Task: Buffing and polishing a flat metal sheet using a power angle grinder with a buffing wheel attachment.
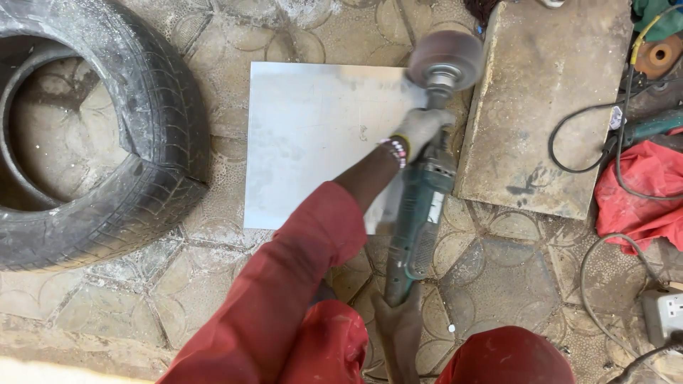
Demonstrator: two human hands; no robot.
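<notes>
- My left hand [420, 131] is wrapped around the neck of the green power polisher [421, 206], fingers curled tight on it just behind the head; a beaded band sits on that wrist.
- My right hand [400, 323] is at the near end of the tool, low in the view. It looks closed around the rear of the body, though I cannot tell exactly how the fingers lie (the tool and my knees hide most of it).
- The polisher runs from near me to far, and its round drum head [445, 60] is blurred at the far right corner of the metal sheet [313, 135].
- The metal sheet lies flat on the patterned paving [107, 299], pale and dull, between the tyre and the slab.
- Left of the sheet lies an old tyre [142, 142]; its hollow holds only dusty paving as far as I can see.
- Right of the sheet lies a flat stone slab [541, 107], stained and dusty.
- Farther right are black cables [569, 142], a red cloth [640, 192], a second green tool [651, 126], and a white socket block [663, 313] near the right edge.
- My red sleeves and trousers fill the near part of the view.
</notes>
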